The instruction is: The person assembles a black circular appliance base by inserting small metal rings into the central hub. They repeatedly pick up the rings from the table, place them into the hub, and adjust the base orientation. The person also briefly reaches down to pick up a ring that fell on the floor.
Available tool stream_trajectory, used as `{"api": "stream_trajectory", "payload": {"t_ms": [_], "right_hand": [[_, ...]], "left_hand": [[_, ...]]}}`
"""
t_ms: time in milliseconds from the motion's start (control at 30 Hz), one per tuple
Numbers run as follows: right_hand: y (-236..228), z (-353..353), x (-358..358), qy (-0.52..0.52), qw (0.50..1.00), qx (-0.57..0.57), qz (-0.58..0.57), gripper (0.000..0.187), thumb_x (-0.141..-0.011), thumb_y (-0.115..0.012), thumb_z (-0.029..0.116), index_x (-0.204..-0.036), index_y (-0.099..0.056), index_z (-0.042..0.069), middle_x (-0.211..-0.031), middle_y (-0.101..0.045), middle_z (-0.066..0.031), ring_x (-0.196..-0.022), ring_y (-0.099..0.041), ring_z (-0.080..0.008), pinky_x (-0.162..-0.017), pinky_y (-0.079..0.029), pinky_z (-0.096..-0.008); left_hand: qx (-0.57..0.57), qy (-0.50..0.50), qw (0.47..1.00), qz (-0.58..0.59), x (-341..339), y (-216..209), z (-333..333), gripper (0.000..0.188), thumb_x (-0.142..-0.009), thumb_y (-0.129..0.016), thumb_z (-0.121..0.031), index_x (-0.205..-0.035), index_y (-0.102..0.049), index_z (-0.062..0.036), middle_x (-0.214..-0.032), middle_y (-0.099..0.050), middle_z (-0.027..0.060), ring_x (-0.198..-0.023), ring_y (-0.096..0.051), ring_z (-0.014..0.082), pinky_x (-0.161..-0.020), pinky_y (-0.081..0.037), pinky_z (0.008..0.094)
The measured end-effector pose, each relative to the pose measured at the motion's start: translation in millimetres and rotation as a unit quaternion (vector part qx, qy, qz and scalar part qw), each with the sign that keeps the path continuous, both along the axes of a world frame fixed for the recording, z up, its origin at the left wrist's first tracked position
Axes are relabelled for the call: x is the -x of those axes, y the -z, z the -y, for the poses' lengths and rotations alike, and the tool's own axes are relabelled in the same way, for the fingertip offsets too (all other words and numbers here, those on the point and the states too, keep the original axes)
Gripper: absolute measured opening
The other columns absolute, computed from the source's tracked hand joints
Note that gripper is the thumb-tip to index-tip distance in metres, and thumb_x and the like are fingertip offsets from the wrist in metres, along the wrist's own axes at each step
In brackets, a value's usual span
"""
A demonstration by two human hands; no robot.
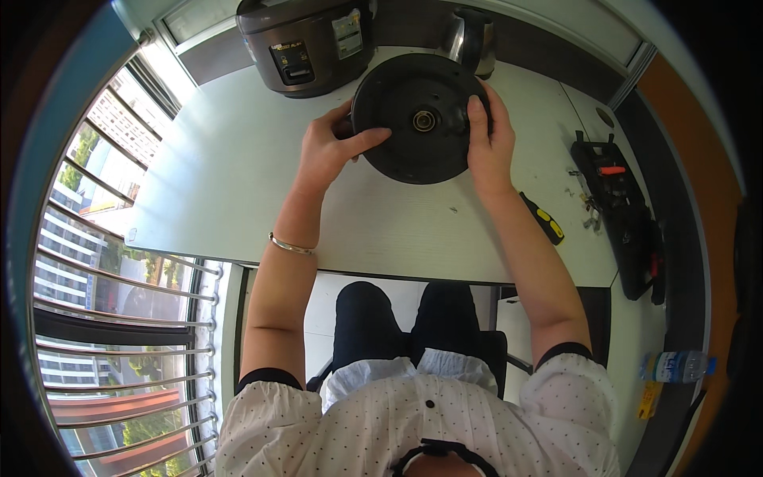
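Note:
A round black disc, which looks like an electric kettle's base [413, 159], is raised over the desk with its broad face toward me. A brass-coloured ring connector [424, 120] sits in its middle. My left hand [338, 143] grips the left rim, its thumb lying across the face. On the opposite rim my right hand [492, 139] is closed too, thumb on the face and fingers behind. What the fingers touch on the back is hidden. A metal kettle [470, 40] with a black handle stands behind the disc.
A dark rice cooker [306, 48] stands at the back left of the white desk [238, 175]. By my right forearm lies a yellow-black tool handle [547, 222]. Farther right are an open black tool case [612, 191] and small loose bits. A water bottle [678, 366] is at lower right.

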State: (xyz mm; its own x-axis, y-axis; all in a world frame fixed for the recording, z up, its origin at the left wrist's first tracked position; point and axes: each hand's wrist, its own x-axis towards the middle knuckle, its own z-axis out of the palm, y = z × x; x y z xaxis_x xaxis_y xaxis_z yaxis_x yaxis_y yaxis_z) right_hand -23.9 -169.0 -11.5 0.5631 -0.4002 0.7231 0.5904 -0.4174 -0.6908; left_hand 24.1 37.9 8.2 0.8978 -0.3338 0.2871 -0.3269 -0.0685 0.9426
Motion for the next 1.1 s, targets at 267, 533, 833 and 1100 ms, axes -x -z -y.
{"api": "stream_trajectory", "payload": {"t_ms": [267, 533, 833, 1100], "right_hand": [[4.9, 3.1, -2.6, 0.008, 1.0, 0.025, 0.014, 0.039, -0.094, -0.053, 0.029, -0.122, -0.053, 0.002, -0.103, -0.064, -0.0133, -0.093, -0.06, -0.0178, -0.085, -0.045, -0.0273], [2.6, 3.7, -1.4, 0.022, 0.999, 0.037, 0.006, 0.037, -0.094, -0.053, 0.027, -0.12, -0.055, 0.001, -0.098, -0.066, -0.0136, -0.088, -0.061, -0.0177, -0.081, -0.046, -0.0275], [-0.9, 6.2, -0.3, 0.011, 0.999, 0.036, 0.011, 0.035, -0.094, -0.053, 0.026, -0.119, -0.055, 0.002, -0.093, -0.065, -0.0113, -0.084, -0.059, -0.0157, -0.078, -0.046, -0.0265], [-0.9, 9.9, -2.8, 0.003, 0.998, 0.058, 0.016, 0.035, -0.094, -0.054, 0.026, -0.118, -0.055, 0.002, -0.087, -0.064, -0.0094, -0.079, -0.058, -0.0149, -0.076, -0.047, -0.0264]], "left_hand": [[-0.018, 0.024, 1.0, 0.003, -1.9, 1.4, -1.5, 0.061, -0.064, -0.078, -0.023, -0.118, -0.06, -0.0006, -0.067, -0.059, 0.0012, -0.056, -0.048, 0.0072, -0.051, -0.039, 0.0211], [-0.011, 0.024, 1.0, -0.014, -0.5, -1.2, -0.5, 0.059, -0.065, -0.079, -0.023, -0.116, -0.06, -0.0002, -0.066, -0.058, 0.0011, -0.055, -0.048, 0.0073, -0.05, -0.039, 0.0211], [-0.034, 0.038, 0.998, -0.022, 6.7, -10.2, -0.1, 0.046, -0.067, -0.076, -0.021, -0.1, -0.061, 0.0068, -0.081, -0.062, 0.0084, -0.071, -0.057, 0.015, -0.063, -0.045, 0.0252], [-0.023, 0.042, 0.999, -0.019, 6.2, -9.1, -0.1, 0.044, -0.065, -0.077, -0.018, -0.1, -0.062, 0.0047, -0.074, -0.061, 0.005, -0.063, -0.053, 0.0112, -0.056, -0.041, 0.0234]]}}
